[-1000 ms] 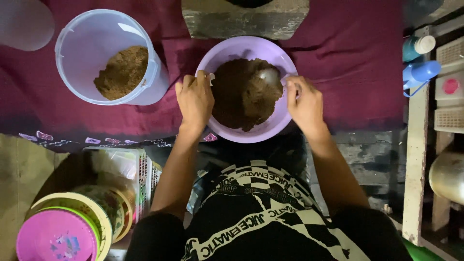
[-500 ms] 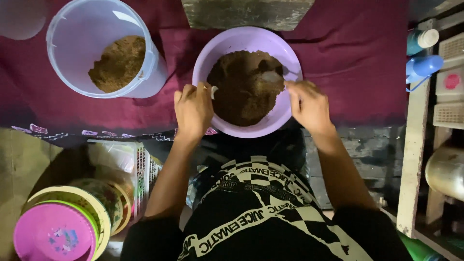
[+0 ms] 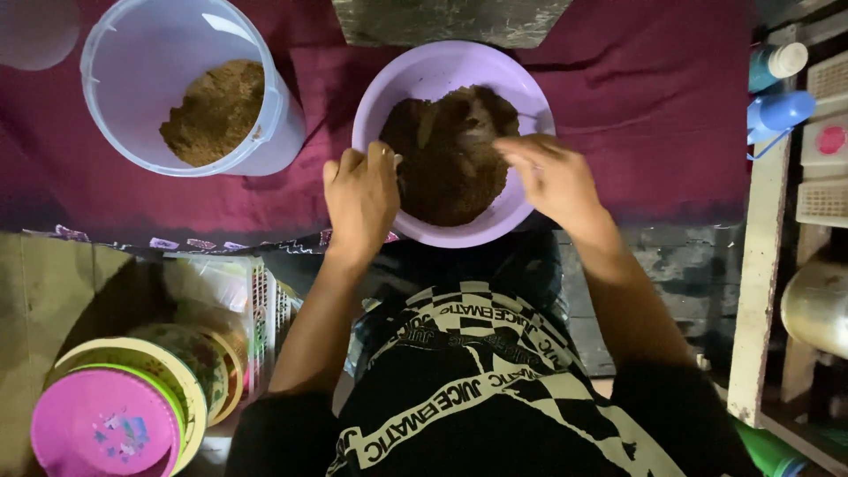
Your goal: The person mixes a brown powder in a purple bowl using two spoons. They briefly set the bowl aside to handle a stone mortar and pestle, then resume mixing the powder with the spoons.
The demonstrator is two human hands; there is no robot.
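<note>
- A pale bucket (image 3: 190,84) holding light brown powder (image 3: 215,110) stands at the left on the maroon cloth (image 3: 654,106).
- The left hand (image 3: 360,199) has its grip clamped on the near-left rim of the purple bowl (image 3: 424,75), mid-cloth.
- The right hand (image 3: 555,179), fingers loosely apart, rests over the dark brown mix (image 3: 446,163) inside the bowl.

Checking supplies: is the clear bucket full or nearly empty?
Nearly empty: the bucket holds only a low heap of brown powder, with bare floor showing.

Single head view, straight down, close over lilac bowl (image 3: 424,75).
</note>
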